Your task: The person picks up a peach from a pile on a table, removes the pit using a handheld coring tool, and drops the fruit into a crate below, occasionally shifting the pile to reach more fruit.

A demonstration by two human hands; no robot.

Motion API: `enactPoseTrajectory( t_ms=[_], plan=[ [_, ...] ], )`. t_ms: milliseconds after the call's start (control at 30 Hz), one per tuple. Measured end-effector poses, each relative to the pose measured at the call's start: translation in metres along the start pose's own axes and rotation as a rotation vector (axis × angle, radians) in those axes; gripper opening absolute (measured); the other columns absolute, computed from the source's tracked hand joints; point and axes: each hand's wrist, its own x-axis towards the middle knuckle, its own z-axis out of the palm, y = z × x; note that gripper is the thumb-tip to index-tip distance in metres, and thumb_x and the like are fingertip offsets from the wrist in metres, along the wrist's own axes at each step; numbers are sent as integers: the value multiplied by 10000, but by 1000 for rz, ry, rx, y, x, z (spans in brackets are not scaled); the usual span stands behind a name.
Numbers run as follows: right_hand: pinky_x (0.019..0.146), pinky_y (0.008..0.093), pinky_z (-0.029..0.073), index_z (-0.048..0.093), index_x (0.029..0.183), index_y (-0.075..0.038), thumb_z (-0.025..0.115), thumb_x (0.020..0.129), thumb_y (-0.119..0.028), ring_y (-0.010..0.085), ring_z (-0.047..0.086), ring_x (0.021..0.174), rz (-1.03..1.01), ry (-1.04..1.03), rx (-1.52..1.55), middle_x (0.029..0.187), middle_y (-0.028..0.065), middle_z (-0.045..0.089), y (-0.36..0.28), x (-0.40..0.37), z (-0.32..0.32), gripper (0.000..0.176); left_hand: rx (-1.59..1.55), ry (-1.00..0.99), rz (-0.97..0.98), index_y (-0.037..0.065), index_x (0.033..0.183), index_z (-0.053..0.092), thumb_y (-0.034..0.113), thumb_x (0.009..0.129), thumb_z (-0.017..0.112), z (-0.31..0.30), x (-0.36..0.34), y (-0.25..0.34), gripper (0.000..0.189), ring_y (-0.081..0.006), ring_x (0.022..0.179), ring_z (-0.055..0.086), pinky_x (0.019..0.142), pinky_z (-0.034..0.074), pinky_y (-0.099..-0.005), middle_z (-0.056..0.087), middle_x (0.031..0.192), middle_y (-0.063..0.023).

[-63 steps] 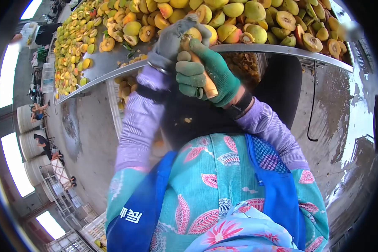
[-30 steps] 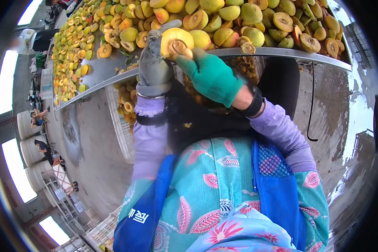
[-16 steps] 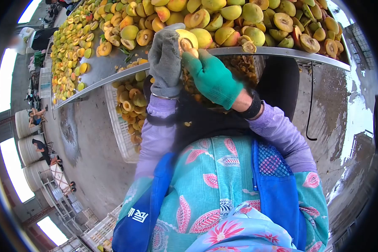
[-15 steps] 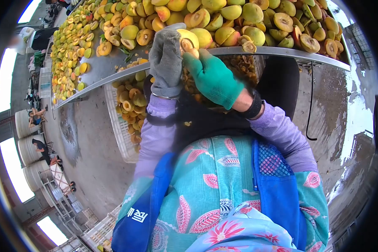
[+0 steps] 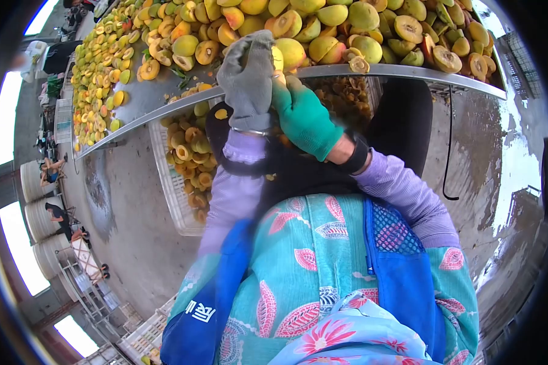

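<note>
Left hand (image 5: 248, 79), grey-gloved, clamped over a yellow fruit (image 5: 278, 59), raised just above the near rim of the steel table (image 5: 408, 74). Right hand (image 5: 302, 115), green-gloved, curled shut, fingertips pressed to the fruit's near side; contents of the fist hidden behind the glove's back.

Judged good practice for the halving or stoning apparently in hand: pin the fruit firmly in the grey palm, turn the fruit rather than the working hand, keep the grey fingers off the seam, and work close over the table edge for a clean fall of scraps.

Table top of wet sheet steel, heaped from far left to far right with a pile of fruit (image 5: 359, 18), whole and halved, yellow-green, some blushed red, many with open stone hollows. Below the rim at left, a white crate (image 5: 175, 204) part-filled with cut halves (image 5: 192, 152); behind the hands, under the rim, a darker mass of pieces (image 5: 341, 91).

Far left of the room: bright windows, white drums (image 5: 33, 179), a distant person (image 5: 58, 214). Stained concrete floor (image 5: 122, 207) in the middle ground. At right, a black cable (image 5: 448, 152) hanging from the table, beside a wet sheen on the floor.
</note>
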Motion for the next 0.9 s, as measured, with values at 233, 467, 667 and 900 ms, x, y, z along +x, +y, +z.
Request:
enactPoseTrajectory(
  t_ms=[233, 467, 667, 900],
  plan=[
    [389, 283, 382, 510, 858, -61, 440, 955, -445, 127, 459, 435, 543, -343, 542, 594, 18, 492, -34, 10, -15, 403, 514, -596, 304, 30, 933, 718, 174, 870, 621, -25, 39, 7, 184, -114, 798, 653, 711, 512, -262, 710, 887, -61],
    [394, 236, 331, 450, 819, -140, 410, 980, -447, 76, 359, 412, 776, -486, 1096, 548, -72, 364, -48, 6, -20, 348, 426, -788, 477, 16, 1083, 637, 168, 913, 530, -34, 51, -20, 252, -209, 839, 677, 756, 546, -312, 686, 994, -123],
    [370, 226, 312, 447, 839, -135, 389, 993, -462, 69, 351, 368, 696, -661, 1264, 539, -73, 389, -55, 8, -15, 366, -377, -229, -673, 26, 1148, 587, 369, 951, 488, -37, 13, 27, 408, -243, 744, 674, 657, 564, -317, 668, 940, -176],
    [423, 237, 320, 478, 886, -118, 323, 1010, -478, 69, 340, 402, 766, -967, 1824, 552, -80, 368, -45, -3, 5, 411, 511, -315, 355, 24, 1050, 661, 179, 975, 454, -65, 12, 37, 270, -183, 784, 672, 728, 545, -271, 682, 916, -79]
  ],
)
